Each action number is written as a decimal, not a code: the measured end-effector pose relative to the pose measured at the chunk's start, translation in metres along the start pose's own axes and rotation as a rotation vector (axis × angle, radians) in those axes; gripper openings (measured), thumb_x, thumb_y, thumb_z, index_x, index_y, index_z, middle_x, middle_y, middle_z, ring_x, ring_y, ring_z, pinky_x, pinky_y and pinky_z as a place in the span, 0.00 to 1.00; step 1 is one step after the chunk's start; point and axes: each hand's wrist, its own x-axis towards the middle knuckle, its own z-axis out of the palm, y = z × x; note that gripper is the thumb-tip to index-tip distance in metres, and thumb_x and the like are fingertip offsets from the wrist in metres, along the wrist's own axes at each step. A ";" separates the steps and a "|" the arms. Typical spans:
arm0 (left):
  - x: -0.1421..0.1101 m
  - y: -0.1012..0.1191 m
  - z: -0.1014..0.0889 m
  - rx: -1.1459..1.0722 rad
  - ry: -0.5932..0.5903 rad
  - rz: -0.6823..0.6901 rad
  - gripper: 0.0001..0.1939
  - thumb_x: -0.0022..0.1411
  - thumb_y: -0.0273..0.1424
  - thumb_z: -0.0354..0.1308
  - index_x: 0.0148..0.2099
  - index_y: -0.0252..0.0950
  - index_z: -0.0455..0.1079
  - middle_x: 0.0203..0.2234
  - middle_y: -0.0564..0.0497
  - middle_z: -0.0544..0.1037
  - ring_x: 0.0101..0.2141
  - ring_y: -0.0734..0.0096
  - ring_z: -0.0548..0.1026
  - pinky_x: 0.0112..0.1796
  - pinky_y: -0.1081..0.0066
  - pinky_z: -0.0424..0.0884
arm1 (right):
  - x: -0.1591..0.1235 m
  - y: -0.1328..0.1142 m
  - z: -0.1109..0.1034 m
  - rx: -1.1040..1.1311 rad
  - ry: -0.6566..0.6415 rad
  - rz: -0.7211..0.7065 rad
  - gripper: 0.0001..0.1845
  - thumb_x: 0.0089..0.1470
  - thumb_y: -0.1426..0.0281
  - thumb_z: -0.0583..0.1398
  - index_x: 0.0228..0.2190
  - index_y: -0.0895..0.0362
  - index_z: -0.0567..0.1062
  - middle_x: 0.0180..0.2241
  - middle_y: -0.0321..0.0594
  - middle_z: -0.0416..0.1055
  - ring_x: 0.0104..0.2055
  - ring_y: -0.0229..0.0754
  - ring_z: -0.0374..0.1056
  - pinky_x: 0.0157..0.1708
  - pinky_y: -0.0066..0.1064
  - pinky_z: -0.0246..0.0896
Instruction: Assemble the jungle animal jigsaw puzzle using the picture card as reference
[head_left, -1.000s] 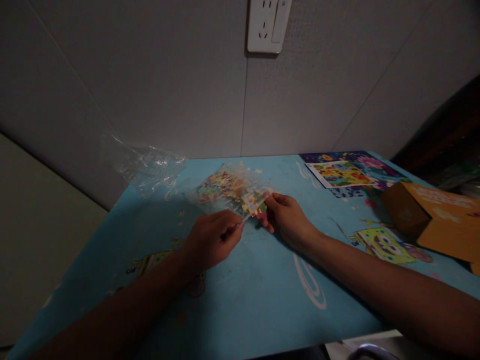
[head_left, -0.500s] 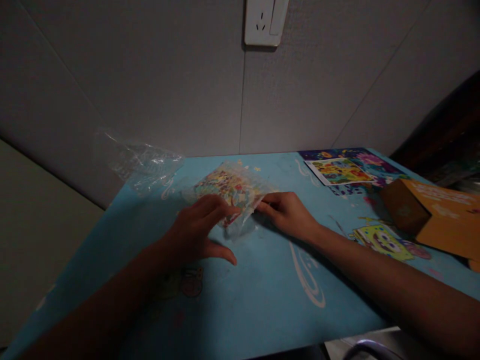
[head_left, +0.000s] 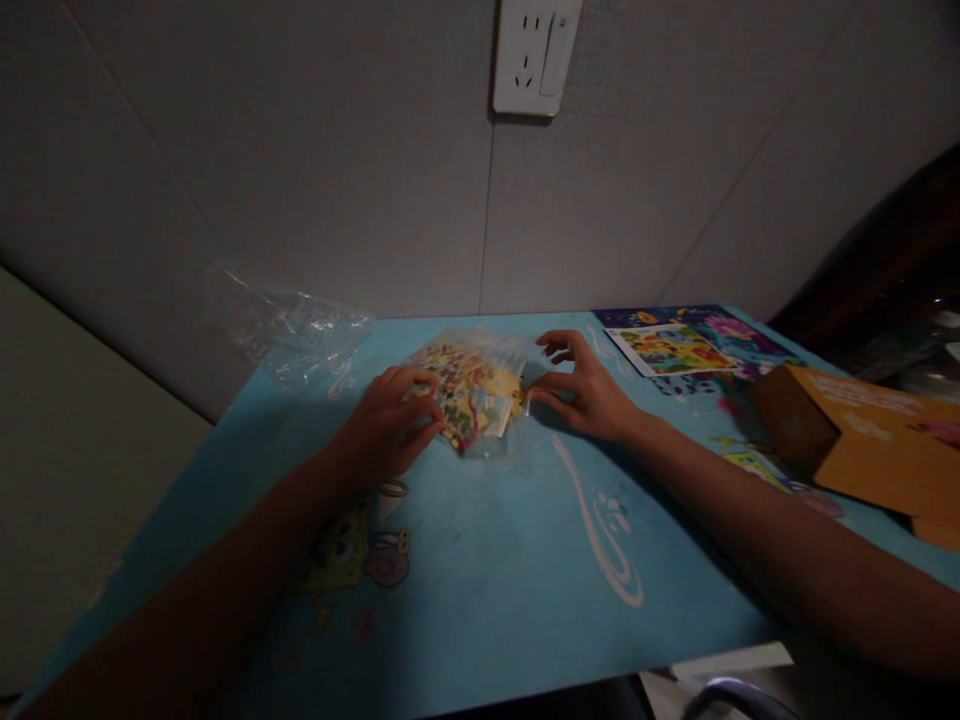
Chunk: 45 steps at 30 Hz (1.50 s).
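A clear plastic bag (head_left: pixel 457 385) full of small colourful pieces, which look like jigsaw pieces, lies on the blue table (head_left: pixel 487 560). At its left edge is my left hand (head_left: pixel 386 420), fingers curved and slightly apart, the fingertips touching or right beside the plastic. I cannot see a firm grip there. My right hand (head_left: pixel 581 390) is at the bag's right side with thumb and fingers spread, holding nothing. Its thumb side is close to the bag's edge and a small yellow patch.
Crumpled clear plastic wrap (head_left: pixel 300 335) lies at the back left against the wall. A printed picture sheet (head_left: pixel 671 350) rests on the dark patterned area at the back right. An orange box (head_left: pixel 885 440) stands on the right. A wall socket (head_left: pixel 536 60) is above the table.
My right hand has let go of the bag's edge, opened and moved up slightly. My left hand has drawn back left to the bag's left edge. The bag lies flatter.
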 end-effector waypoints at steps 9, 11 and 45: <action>-0.001 0.001 0.004 -0.414 0.604 -0.361 0.09 0.72 0.38 0.44 0.42 0.39 0.57 0.39 0.46 0.76 0.41 0.66 0.77 0.43 0.63 0.73 | 0.069 -0.032 -0.030 0.153 0.528 0.078 0.18 0.58 0.54 0.60 0.25 0.53 0.70 0.49 0.46 0.70 0.47 0.49 0.69 0.46 0.45 0.68; -0.001 0.001 0.005 -0.464 0.686 -0.428 0.10 0.72 0.41 0.45 0.42 0.39 0.57 0.36 0.48 0.76 0.36 0.68 0.78 0.39 0.65 0.74 | 0.087 -0.040 -0.037 0.215 0.506 0.083 0.19 0.58 0.51 0.59 0.26 0.52 0.70 0.40 0.43 0.75 0.38 0.45 0.71 0.39 0.40 0.70; -0.008 0.042 0.009 -0.701 0.307 -0.264 0.23 0.57 0.29 0.62 0.52 0.39 0.55 0.52 0.39 0.71 0.51 0.57 0.72 0.48 0.58 0.71 | 0.130 -0.109 0.048 0.773 0.215 0.606 0.21 0.58 0.51 0.56 0.31 0.56 0.75 0.22 0.38 0.72 0.25 0.42 0.69 0.28 0.36 0.64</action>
